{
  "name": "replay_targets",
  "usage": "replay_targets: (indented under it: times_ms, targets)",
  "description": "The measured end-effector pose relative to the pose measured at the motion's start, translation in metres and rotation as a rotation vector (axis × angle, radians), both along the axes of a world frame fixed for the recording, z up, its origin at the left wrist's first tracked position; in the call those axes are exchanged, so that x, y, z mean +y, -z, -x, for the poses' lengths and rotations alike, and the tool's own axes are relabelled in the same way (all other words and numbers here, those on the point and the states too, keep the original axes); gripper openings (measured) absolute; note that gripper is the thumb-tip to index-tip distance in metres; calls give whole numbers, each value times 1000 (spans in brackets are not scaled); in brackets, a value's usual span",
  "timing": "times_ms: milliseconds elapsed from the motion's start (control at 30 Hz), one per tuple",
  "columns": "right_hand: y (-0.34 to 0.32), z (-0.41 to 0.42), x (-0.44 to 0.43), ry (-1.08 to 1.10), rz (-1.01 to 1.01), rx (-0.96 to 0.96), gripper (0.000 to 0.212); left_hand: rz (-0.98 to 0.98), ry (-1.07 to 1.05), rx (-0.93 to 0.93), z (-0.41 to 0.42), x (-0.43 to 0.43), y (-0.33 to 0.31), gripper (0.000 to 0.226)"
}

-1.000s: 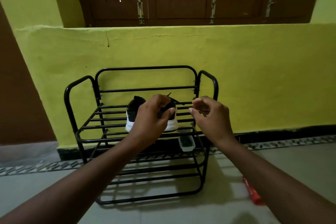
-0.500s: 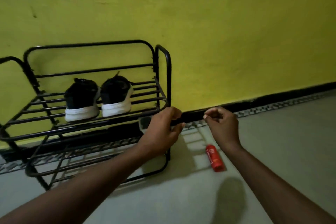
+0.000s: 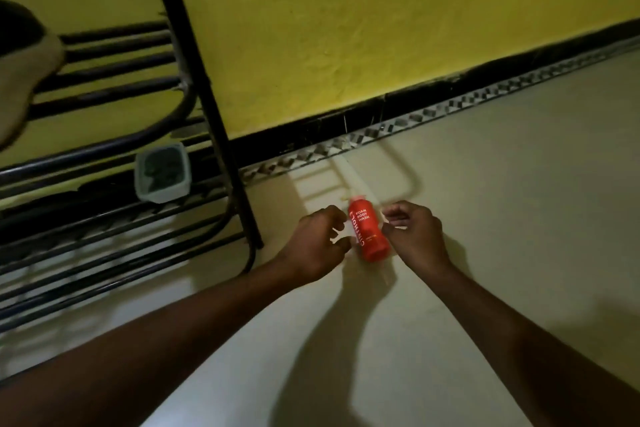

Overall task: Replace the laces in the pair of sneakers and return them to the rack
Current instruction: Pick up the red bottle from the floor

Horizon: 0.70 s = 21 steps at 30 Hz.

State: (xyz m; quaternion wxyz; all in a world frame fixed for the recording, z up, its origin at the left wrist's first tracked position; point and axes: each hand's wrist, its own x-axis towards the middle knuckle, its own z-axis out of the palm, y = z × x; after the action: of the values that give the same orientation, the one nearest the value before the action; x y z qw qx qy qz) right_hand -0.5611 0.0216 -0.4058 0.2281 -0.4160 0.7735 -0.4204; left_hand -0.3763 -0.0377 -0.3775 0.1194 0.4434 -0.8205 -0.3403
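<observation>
Hands down at floor level. L hand (image 3: 318, 243) and R hand (image 3: 415, 236) are seen curled either side of a red body-wash bottle (image 3: 369, 236), which lies flat on the floor (image 3: 485, 184) right btwn them. Fingers are bent in narrow on both. Whether the bottle is touched, or anything thin is pinched, can't be told due to blur.

One sneaker (image 3: 24, 73) is glimpsed on the rack (image 3: 207, 107), well up and left of the L hand. Its pair isn't in view, and no laces can be made out. A small pale tub (image 3: 162, 172) is parked on a lower shelf, nearer the L hand.

Risks, as judged: the bottle could be sent rolling if nudged sideways, and knuckles could be caught on the rack, just left of the L hand.
</observation>
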Motion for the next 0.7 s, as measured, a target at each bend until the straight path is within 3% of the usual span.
replay_targets:
  times_ms: [100, 233, 433, 500, 600, 700]
  targets:
    - [20, 15, -17, 6, -73, -25, 25, -138, -68, 0, 34, -14, 33, 43]
    - [35, 27, -39, -38, -119, -59, 23, -239, -172, 29, 60, -19, 61, 25]
    - [51, 36, -55, -18, -188, -164, 14, -381, -354, 64, 82, -27, 75, 29]
    - [52, 38, -56, -19, -207, -210, 15, -434, -387, 44, 85, -33, 74, 44]
    - [48, 38, -57, -20, -219, -234, 26, -439, -347, -8, 84, -36, 69, 49]
    - [29, 40, -57, 34, -196, -338, 33, -360, -287, -15, 80, -34, 50, 32]
